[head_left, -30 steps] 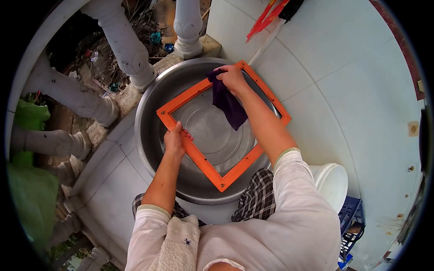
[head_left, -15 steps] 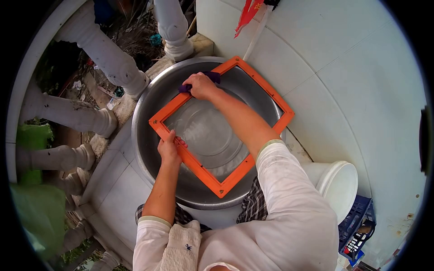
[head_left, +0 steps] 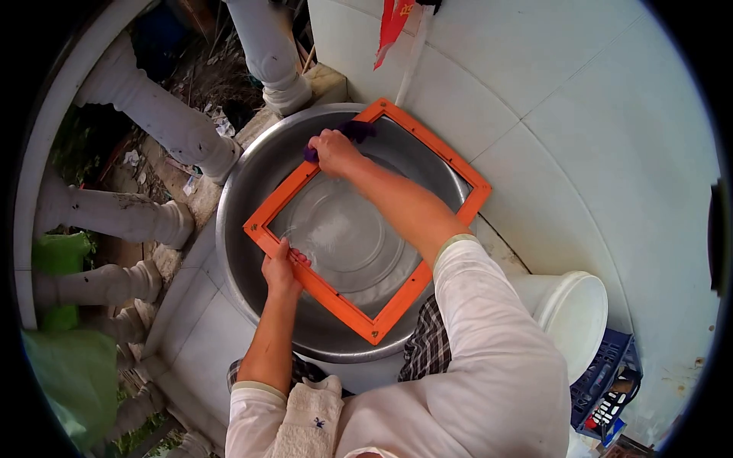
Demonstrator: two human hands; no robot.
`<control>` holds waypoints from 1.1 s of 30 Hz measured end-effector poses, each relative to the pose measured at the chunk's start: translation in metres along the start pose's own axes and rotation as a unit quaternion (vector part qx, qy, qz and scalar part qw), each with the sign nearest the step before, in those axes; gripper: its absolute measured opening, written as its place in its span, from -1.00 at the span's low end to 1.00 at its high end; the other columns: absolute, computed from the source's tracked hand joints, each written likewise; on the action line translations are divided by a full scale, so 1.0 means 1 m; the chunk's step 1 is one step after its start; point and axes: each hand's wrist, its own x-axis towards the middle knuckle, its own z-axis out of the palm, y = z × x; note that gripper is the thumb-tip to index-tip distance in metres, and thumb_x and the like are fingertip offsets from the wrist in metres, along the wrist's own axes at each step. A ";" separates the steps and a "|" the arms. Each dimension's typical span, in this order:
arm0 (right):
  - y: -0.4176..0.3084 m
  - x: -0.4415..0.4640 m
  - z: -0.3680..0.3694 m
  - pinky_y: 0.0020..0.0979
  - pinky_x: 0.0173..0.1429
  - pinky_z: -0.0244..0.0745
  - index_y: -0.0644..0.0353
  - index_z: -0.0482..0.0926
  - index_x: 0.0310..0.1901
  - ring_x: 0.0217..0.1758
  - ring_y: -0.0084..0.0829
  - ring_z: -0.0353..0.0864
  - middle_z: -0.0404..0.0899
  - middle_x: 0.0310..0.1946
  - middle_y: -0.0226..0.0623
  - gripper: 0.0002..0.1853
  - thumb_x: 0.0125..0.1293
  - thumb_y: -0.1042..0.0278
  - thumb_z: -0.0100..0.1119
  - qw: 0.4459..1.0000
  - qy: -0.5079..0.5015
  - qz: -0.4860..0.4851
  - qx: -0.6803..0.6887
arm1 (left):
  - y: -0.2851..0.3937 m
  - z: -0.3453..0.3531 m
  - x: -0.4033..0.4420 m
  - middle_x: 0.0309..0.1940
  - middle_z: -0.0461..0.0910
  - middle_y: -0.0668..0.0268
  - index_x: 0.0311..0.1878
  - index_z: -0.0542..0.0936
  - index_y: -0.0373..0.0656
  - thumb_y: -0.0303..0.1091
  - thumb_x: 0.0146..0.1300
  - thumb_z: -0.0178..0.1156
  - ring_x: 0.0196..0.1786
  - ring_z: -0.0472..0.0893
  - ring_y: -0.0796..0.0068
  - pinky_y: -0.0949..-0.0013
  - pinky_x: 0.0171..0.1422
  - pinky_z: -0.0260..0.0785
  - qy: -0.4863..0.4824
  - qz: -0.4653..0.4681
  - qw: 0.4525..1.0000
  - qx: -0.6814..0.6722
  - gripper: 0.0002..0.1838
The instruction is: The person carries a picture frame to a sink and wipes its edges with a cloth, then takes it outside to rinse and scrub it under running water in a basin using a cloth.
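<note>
An orange rectangular frame [head_left: 397, 304], open in the middle, is held tilted over a large round metal basin [head_left: 229, 252]. Some water seems to lie on the basin's bottom. My left hand [head_left: 282, 267] is closed around the frame's near left side, thumb on top. With my right hand [head_left: 337, 153] I grip a dark purple cloth [head_left: 357, 131], pressed around the frame's far left side. The cloth is partly hidden under my fingers. The frame's far right corner reaches past the basin's rim.
A white bucket [head_left: 576, 324] stands at the right, beside a blue plastic crate [head_left: 607, 374] with items in it. White balusters [head_left: 164, 122] line the left. A tiled wall [head_left: 565, 153] rises at the right. A red flag [head_left: 393, 27] hangs at the top.
The view has shifted slightly. My right hand and the cloth stay on the frame's far left side, with the cloth's loose end a little differently shaped. My left hand keeps its grip.
</note>
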 end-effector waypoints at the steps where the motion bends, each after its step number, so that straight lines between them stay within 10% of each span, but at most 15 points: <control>1: 0.010 0.007 -0.008 -0.16 0.12 0.42 0.20 0.60 -0.22 0.00 -0.05 0.50 0.55 -0.16 0.01 -0.82 0.16 0.43 0.06 0.999 -0.003 0.019 0.028 | -0.002 -0.001 0.000 -0.54 0.42 0.26 -0.24 0.36 -0.17 -0.33 0.33 0.13 -0.53 0.47 0.37 0.25 -0.47 0.42 -0.008 0.003 1.000 -0.004 -0.83; 8: 0.111 0.035 -0.101 -0.24 -0.07 0.52 0.31 0.59 -0.22 -0.23 -0.10 0.63 0.63 -0.32 -0.05 -0.78 0.08 0.55 0.06 0.880 0.369 0.242 0.176 | -0.003 -0.013 -0.002 -0.52 0.43 0.25 -0.26 0.37 -0.18 -0.30 0.31 0.17 -0.52 0.49 0.37 0.24 -0.45 0.45 0.012 0.000 1.000 0.022 -0.80; 10: 0.127 0.037 -0.110 -0.30 -0.24 0.55 0.34 0.58 -0.17 -0.35 -0.28 0.65 0.63 -0.36 -0.17 -0.76 0.10 0.54 0.09 0.795 0.323 0.246 0.451 | -0.004 -0.019 0.001 -0.51 0.43 0.25 -0.25 0.37 -0.18 -0.30 0.31 0.17 -0.52 0.49 0.37 0.24 -0.44 0.46 0.016 0.001 0.999 0.030 -0.80; 14: 0.100 0.030 -0.086 -0.36 -0.39 0.55 0.37 0.57 -0.07 -0.39 -0.39 0.65 0.63 -0.38 -0.22 -0.71 0.14 0.54 0.10 0.854 0.242 0.113 0.447 | -0.007 -0.020 0.003 -0.51 0.44 0.25 -0.23 0.38 -0.17 -0.30 0.30 0.17 -0.52 0.49 0.37 0.24 -0.45 0.46 0.027 0.009 0.999 0.041 -0.80; 16: 0.069 0.017 -0.076 -0.29 -0.19 0.58 0.24 0.60 -0.04 -0.28 -0.31 0.67 0.66 -0.31 -0.19 -0.67 0.11 0.51 0.15 0.888 0.046 0.106 0.445 | -0.008 -0.020 0.000 -0.51 0.44 0.25 -0.24 0.39 -0.18 -0.31 0.29 0.17 -0.52 0.49 0.37 0.25 -0.46 0.44 0.030 0.022 0.998 0.045 -0.81; 18: 0.088 0.024 -0.009 -0.23 0.04 0.51 0.07 0.64 -0.05 -0.09 -0.20 0.64 0.67 -0.21 -0.17 -0.65 0.08 0.51 0.16 0.987 0.020 -0.077 0.143 | -0.006 -0.016 -0.003 -0.51 0.44 0.25 -0.24 0.39 -0.18 -0.31 0.29 0.18 -0.52 0.49 0.37 0.25 -0.47 0.43 0.043 0.032 0.997 0.046 -0.81; 27: 0.139 0.039 -0.028 -0.17 0.06 0.46 0.15 0.64 -0.24 -0.01 -0.13 0.53 0.60 -0.16 -0.20 -0.79 0.22 0.39 -0.01 0.976 0.125 0.150 -0.096 | 0.000 -0.013 -0.019 -0.52 0.44 0.24 -0.27 0.39 -0.18 -0.26 0.27 0.21 -0.53 0.48 0.37 0.26 -0.47 0.42 0.053 0.049 0.995 0.063 -0.77; 33: 0.117 0.027 -0.014 -0.16 0.07 0.45 0.22 0.58 -0.21 -0.04 -0.04 0.50 0.55 -0.17 -0.04 -0.80 0.24 0.36 -0.01 0.978 0.102 0.106 -0.145 | -0.008 -0.019 -0.018 -0.53 0.44 0.24 -0.30 0.39 -0.19 -0.25 0.27 0.21 -0.54 0.48 0.36 0.25 -0.48 0.42 0.081 0.035 0.995 0.052 -0.76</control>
